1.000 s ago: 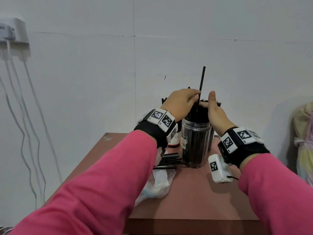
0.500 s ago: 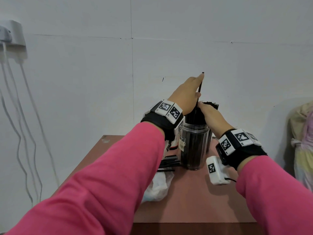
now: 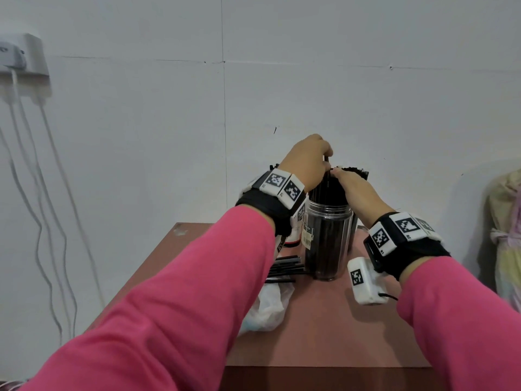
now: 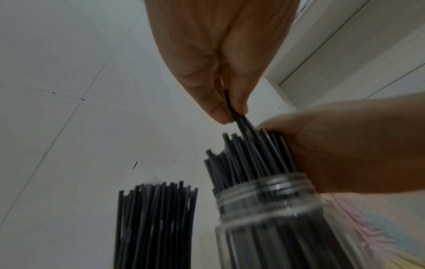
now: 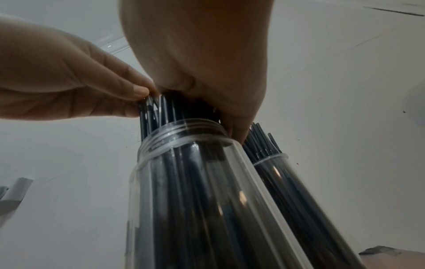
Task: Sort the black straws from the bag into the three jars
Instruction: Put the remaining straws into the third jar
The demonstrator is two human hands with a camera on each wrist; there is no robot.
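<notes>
Pinching one black straw (image 4: 239,118) between thumb and fingertips, our left hand (image 3: 306,162) feeds it down into the front jar (image 3: 328,244), which stands upright on the counter (image 3: 324,334) and is already packed with straws (image 4: 248,160). Our right hand (image 3: 356,190) lies over the far side of that jar's mouth, fingers curled around the bundle's upper ends to keep them gathered.

We judge the main risk to be the crowding. The new straw has little gap to enter, so pushed at a slant it may buckle against its neighbours, or ride up and lift other straws out of the front jar. Pressing harder could also tip the front jar, since both hands bear on its top and nothing steadies its base. A tipped jar would spill toward the plastic bag (image 3: 267,309) just left of it, or knock the second jar (image 5: 287,182) touching it behind. Another bundle of straws (image 4: 156,218) stands to the left of the front jar; its container is out of view in the left wrist picture.

Loose straws (image 3: 284,268) lie on the bag beside the front jar's base, so the sorting looks unfinished. If the front jar is as full as it seems, we think the rest may belong in another jar, though we cannot tell how much room those have.
</notes>
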